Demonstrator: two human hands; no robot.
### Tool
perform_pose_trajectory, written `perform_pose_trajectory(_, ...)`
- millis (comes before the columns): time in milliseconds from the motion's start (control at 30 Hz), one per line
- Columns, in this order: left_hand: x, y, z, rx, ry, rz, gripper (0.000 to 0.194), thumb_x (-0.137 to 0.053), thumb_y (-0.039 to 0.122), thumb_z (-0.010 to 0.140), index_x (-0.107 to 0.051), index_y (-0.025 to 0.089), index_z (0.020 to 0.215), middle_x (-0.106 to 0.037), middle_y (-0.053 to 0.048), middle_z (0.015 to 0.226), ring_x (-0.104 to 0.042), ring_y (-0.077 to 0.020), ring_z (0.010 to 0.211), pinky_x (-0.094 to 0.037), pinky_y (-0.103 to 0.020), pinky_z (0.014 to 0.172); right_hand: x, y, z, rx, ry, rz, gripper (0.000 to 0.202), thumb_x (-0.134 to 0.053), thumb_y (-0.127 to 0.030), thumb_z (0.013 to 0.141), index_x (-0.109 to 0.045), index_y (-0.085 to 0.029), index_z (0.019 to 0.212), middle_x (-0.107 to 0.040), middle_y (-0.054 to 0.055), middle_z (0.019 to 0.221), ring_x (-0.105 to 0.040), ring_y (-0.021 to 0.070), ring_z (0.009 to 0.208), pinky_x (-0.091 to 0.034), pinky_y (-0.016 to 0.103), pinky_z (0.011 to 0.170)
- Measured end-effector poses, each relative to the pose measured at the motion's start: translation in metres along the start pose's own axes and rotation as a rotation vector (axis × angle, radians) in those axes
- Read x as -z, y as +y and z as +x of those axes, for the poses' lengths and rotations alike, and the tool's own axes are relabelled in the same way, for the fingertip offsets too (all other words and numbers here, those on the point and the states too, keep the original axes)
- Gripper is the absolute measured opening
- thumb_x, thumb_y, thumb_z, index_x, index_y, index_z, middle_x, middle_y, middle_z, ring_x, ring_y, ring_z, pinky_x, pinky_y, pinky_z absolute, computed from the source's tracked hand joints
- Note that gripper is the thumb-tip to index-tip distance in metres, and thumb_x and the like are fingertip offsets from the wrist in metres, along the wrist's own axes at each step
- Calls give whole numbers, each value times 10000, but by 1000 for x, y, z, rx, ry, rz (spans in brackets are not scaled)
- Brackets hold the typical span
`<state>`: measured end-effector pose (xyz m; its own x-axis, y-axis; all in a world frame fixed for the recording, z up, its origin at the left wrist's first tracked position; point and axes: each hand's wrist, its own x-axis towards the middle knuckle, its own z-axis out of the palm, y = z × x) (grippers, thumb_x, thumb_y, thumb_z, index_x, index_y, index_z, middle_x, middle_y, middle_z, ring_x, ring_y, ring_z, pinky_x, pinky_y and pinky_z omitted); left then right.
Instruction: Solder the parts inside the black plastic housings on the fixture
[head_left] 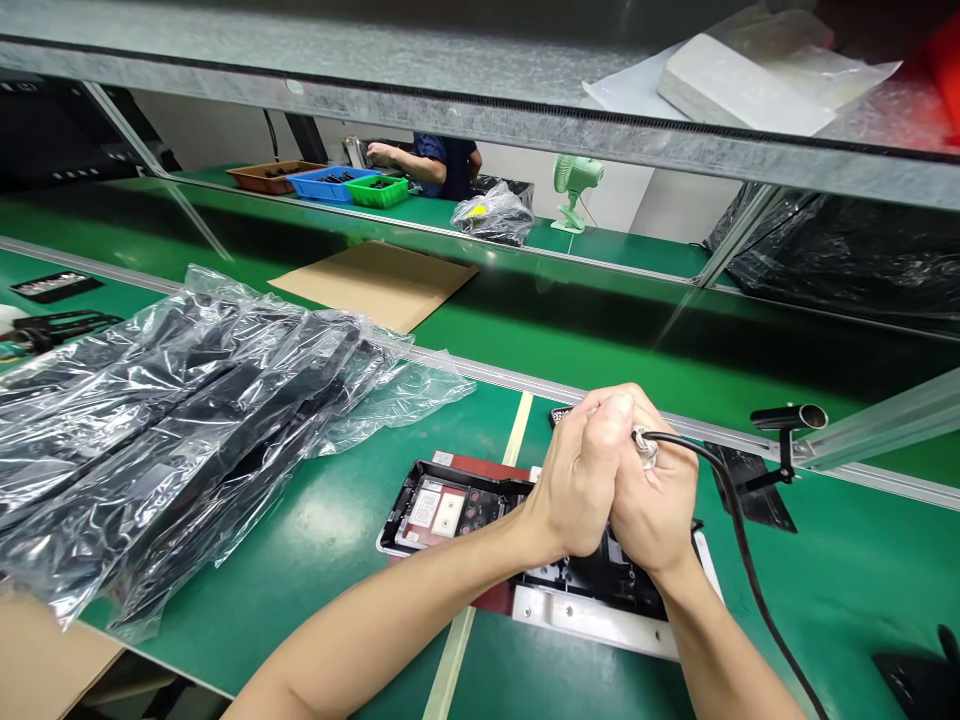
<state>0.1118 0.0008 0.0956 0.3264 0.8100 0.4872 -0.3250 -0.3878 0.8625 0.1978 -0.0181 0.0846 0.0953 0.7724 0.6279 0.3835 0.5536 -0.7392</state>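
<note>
Green bench (322,570) carries housing (405,500), long axis left-right. Above its right part, left hand (574,490) and right hand (660,505) clench corded tool (646,447), mostly hidden.

i can't read any text, brand, number or sign in my view; the print on the white label (425,507) in the black case (394,518) is too small for me to make out.
</note>
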Motion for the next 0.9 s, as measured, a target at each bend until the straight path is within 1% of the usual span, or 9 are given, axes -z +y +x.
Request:
perform_pose_trajectory(133, 0, 2, 1, -7, 0, -7, 445, -226, 309, 1073, -451, 215, 701, -560, -26, 766, -553, -181, 770, -464, -331, 785, 0, 0, 0, -4, 3, -1, 252, -559, -222, 982, -571, -205, 731, -591, 10, 796, -538, 143, 716, -444, 300, 673)
perform_pose_trajectory(300, 0, 2, 1, 0, -3, 9, 458, -222, 344, 1073, -466, 216, 708, -582, -33, 781, -572, -189, 789, -473, -337, 788, 0, 0, -1, 1, 0, -8, 243, -547, -211, 986, -587, -208, 746, -598, 12, 802, -545, 144, 719, -442, 297, 661)
perform_pose_trajectory(500, 0, 2, 1, 27, 6, 24, 453, -228, 374, 1073, -426, 225, 694, -569, -29, 762, -573, -191, 791, -480, -341, 818, 1, 1, -1, 0, -7, -1, 250, -560, -191, 977, -550, -206, 727, -575, 1, 795, -524, 131, 703, -431, 294, 661)
perform_pose_trajectory(733, 0, 1, 1, -11, 7, -12, 436, -234, 316, 1076, -430, 219, 698, -544, -19, 762, -511, -173, 734, -460, -329, 786, 1, 1, 0, 0, -3, -12, 255, -554, -204, 975, -549, -209, 720, -579, 7, 788, -530, 143, 706, -448, 305, 670)
perform_pose_trajectory(900, 0, 1, 0, -13, 7, -33, 443, -253, 367, 1085, -437, 222, 709, -501, -10, 755, -496, -173, 741, -444, -321, 787, 0, 0, 0, -6, -1, -8, 257, -558, -202, 971, -545, -210, 715, -577, 8, 789, -525, 141, 702, -446, 302, 656)
